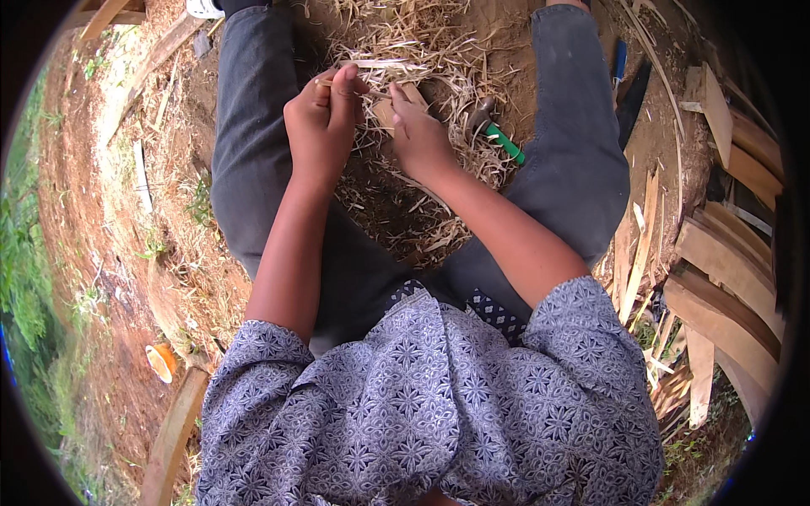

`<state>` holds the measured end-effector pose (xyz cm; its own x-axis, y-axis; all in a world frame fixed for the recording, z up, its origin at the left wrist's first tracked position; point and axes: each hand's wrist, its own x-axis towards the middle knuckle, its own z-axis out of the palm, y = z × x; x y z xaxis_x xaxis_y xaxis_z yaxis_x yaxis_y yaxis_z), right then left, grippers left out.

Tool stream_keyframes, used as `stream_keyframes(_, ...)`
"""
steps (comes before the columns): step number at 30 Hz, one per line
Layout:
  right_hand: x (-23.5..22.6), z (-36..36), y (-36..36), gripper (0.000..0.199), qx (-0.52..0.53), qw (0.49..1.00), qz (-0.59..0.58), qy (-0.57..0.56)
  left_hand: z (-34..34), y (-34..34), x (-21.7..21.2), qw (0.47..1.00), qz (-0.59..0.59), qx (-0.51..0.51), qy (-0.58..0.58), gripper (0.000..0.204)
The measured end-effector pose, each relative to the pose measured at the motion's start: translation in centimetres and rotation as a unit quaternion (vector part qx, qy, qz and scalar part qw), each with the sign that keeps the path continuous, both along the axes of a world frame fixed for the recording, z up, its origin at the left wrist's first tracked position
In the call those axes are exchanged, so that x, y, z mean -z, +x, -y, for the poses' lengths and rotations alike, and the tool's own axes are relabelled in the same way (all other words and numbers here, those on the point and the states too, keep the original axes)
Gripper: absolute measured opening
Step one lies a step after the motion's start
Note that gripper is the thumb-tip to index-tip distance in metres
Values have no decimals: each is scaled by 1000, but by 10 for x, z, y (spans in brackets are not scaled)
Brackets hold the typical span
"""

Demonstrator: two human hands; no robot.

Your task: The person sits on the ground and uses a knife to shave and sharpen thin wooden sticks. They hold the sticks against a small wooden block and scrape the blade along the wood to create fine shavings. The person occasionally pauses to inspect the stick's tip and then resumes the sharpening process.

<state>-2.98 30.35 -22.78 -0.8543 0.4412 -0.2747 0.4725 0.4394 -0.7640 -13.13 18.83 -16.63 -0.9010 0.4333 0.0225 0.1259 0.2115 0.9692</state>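
Note:
Between my spread legs, both hands are held over a bed of wood shavings (422, 34). My left hand (325, 122) is closed in a pinch around a thin brown stick (377, 94), and one end of it pokes out past the thumb. The stick's other end reaches the fingers of my right hand (419, 139), which are closed on it; the palm is hidden. Under the right fingers lies a flat, light-brown piece of wood (413, 94). To the right of that hand, a hammer (504, 142) with a green handle rests on the shavings, close to my right leg.
Curved wooden pieces (726, 308) are heaped on the right, beside long thin strips (645, 240). A blue-handled tool (621, 61) lies past my right leg. On the left ground are an orange cup-like object (160, 363) and a curved plank (175, 438).

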Motion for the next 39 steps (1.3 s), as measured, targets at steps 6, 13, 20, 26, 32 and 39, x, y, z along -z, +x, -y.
stream_keyframes(6, 19, -19, 14, 49, 0, 999, 46, -15, 1, -1, 7, 999, 19, 9, 37, 39)
stream_keyframes(13, 13, -34, 3, 49, 100, 988, -47, -111, 4, -2, 13, 996, 19, 43, 77, 26)
stream_keyframes(20, 38, -8, 10, 44, 62, 991, -120, -18, -2, -1, 9, 998, -35, 48, 11, 23)
stream_keyframes(26, -32, 15, 1, 41, 45, 980, -171, -87, 0, 3, 8, 999, -36, 25, 12, 18)
stream_keyframes(32, 3, 5, -1, 48, 16, 988, -151, -11, 3, -13, 18, 988, -147, 26, -38, 18)
stream_keyframes(39, 15, 2, 5, 52, 23, 995, -98, -5, -1, -13, 21, 984, -175, -16, -4, 15)
